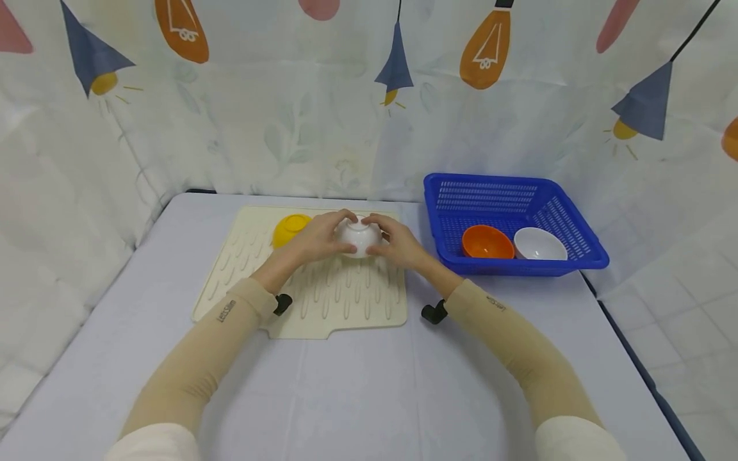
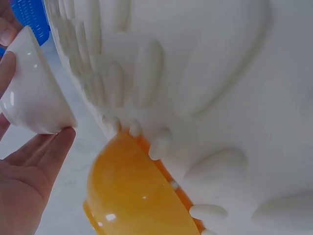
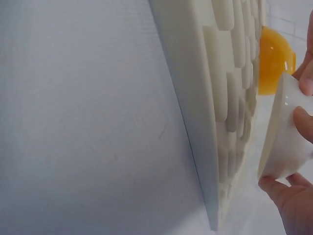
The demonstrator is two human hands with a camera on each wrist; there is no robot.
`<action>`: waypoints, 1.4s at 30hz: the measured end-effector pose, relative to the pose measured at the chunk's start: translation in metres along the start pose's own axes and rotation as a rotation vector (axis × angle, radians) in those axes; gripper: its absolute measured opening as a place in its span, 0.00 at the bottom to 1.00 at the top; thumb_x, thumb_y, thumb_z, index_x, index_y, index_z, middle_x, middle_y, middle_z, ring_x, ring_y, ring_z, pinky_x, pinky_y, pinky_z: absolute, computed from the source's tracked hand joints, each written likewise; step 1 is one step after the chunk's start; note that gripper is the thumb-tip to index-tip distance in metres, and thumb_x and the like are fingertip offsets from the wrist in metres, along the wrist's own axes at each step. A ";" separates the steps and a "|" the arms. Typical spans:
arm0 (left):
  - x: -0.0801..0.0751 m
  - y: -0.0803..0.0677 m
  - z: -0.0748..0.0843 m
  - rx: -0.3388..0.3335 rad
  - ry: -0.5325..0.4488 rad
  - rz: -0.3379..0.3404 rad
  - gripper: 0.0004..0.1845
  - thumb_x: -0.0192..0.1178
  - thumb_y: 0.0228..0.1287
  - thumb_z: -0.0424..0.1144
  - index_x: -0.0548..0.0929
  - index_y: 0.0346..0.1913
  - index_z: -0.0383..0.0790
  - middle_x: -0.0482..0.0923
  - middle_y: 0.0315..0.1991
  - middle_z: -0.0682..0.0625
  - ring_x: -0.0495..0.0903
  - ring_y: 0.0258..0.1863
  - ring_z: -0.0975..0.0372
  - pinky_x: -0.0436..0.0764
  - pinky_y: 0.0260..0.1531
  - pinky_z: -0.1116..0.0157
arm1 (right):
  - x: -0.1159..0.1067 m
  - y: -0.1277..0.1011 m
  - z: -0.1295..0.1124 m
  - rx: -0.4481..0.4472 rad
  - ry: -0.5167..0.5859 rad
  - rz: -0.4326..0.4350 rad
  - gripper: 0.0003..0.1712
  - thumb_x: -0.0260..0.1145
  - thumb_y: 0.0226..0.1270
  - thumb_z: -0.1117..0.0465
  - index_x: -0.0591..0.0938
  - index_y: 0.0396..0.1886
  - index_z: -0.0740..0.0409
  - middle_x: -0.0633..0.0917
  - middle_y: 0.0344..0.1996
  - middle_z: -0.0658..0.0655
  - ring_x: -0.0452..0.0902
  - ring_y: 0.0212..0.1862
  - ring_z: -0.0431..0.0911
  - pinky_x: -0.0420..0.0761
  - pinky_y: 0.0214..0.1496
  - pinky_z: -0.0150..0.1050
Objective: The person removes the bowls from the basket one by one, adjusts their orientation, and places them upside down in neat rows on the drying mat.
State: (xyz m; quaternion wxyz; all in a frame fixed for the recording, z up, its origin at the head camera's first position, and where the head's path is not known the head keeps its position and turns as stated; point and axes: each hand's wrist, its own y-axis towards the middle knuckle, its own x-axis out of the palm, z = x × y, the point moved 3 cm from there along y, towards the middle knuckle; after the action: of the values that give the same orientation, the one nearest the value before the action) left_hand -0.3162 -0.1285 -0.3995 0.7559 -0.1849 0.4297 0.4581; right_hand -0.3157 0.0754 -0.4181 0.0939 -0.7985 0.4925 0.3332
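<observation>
Both hands hold a white bowl upside down over the cream drying mat. My left hand grips its left side, thumb at the near rim and fingers around toward the base. From the right, my right hand grips it the same way. In the left wrist view the white bowl hangs above the ridged mat, its rim facing the mat. A yellow bowl lies upside down on the mat left of the hands, partly hidden behind the left hand. The right wrist view shows fingers at the white bowl's rim.
A blue plastic basket stands at the right back of the white-covered table. In it lie an orange bowl and another white bowl. A patterned curtain hangs behind the table.
</observation>
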 end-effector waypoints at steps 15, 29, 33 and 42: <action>0.009 0.009 -0.012 -0.038 0.003 -0.033 0.31 0.78 0.58 0.42 0.74 0.61 0.41 0.76 0.60 0.39 0.74 0.57 0.46 0.73 0.59 0.49 | 0.013 0.012 0.007 0.027 -0.085 0.017 0.33 0.78 0.59 0.71 0.77 0.64 0.60 0.76 0.66 0.59 0.68 0.70 0.52 0.77 0.66 0.47; 0.012 0.014 -0.014 -0.068 0.040 -0.045 0.32 0.78 0.59 0.41 0.73 0.62 0.43 0.72 0.61 0.35 0.74 0.56 0.44 0.74 0.58 0.47 | 0.010 0.014 0.007 0.035 -0.157 0.012 0.32 0.77 0.61 0.70 0.77 0.64 0.61 0.76 0.67 0.61 0.69 0.69 0.54 0.77 0.65 0.44; 0.011 0.014 -0.012 -0.072 0.046 -0.050 0.32 0.77 0.59 0.40 0.73 0.63 0.42 0.72 0.62 0.33 0.73 0.59 0.44 0.73 0.61 0.47 | 0.009 0.014 0.007 0.025 -0.154 0.011 0.32 0.77 0.62 0.69 0.77 0.65 0.62 0.76 0.66 0.62 0.70 0.69 0.54 0.77 0.65 0.45; 0.010 0.008 -0.007 -0.055 0.084 -0.070 0.31 0.74 0.63 0.39 0.73 0.66 0.40 0.68 0.66 0.33 0.71 0.62 0.43 0.71 0.65 0.47 | 0.009 0.010 0.010 0.039 -0.131 -0.011 0.32 0.75 0.63 0.71 0.76 0.67 0.60 0.75 0.68 0.61 0.68 0.71 0.53 0.76 0.66 0.44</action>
State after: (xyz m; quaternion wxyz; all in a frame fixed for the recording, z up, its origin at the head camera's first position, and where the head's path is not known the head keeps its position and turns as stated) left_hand -0.3239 -0.1236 -0.4105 0.7475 -0.2394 0.4415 0.4347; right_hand -0.3265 0.0688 -0.4293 0.1433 -0.7756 0.4874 0.3746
